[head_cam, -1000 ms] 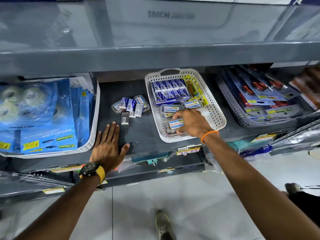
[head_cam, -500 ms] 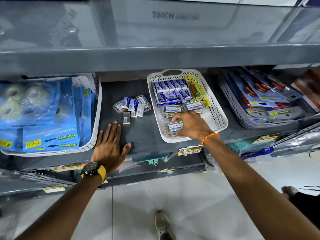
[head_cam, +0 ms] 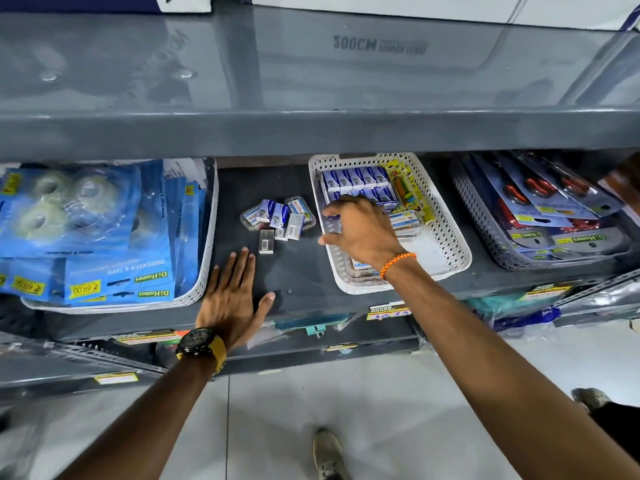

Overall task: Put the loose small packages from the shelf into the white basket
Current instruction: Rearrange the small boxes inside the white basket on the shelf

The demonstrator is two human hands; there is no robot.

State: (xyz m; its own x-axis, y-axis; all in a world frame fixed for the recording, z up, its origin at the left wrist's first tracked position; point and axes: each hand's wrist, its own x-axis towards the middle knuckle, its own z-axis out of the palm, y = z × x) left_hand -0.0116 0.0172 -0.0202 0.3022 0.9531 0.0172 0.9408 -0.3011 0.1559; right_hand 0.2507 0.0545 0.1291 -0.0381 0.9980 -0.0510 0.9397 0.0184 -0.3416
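Note:
A pile of loose small packages, blue-and-white boxes and clear cases, lies on the dark shelf between two baskets. One barcode-labelled box sits just in front of the pile. The white basket to the right holds rows of blue boxes and similar small packs. My right hand hovers over the basket's left rim, fingers spread toward the pile, holding nothing that I can see. My left hand rests flat and open on the shelf in front of the pile.
A white basket of blue tape packs stands at the left, a grey basket of red-handled tools at the right. The upper shelf hangs low over the baskets' back. Price tags line the shelf edge.
My right hand let go of the small pack at the basket's front and moved back and left, over the basket's left rim. My left hand stayed flat on the shelf.

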